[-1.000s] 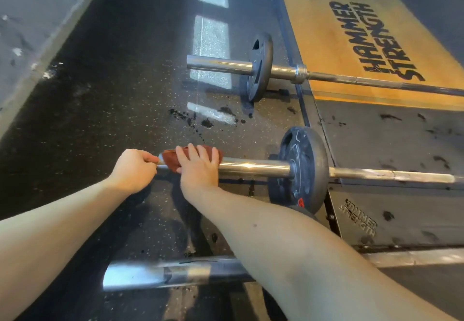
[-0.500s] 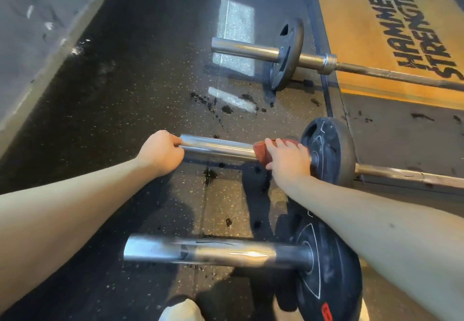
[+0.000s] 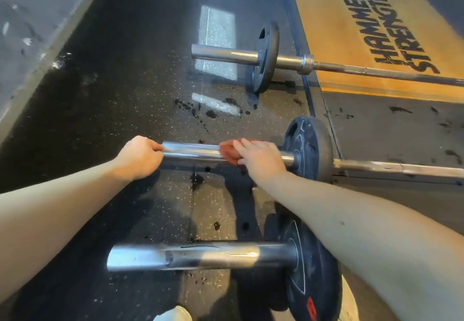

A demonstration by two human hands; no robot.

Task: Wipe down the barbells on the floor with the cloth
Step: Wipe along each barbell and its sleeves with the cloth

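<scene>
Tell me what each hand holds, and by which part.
The left hand grips the free end of the middle barbell sleeve. The right hand holds the red cloth wrapped over that sleeve, close to the plate.

The cloth (image 3: 229, 153) under my right hand (image 3: 261, 161) is rust red against the shiny silver bar (image 3: 190, 151), whose plate (image 3: 311, 147) is dull black. The floor (image 3: 125, 109) is black rubber flecked with pale specks. The platform (image 3: 334, 44) is ochre yellow with black lettering.
</scene>
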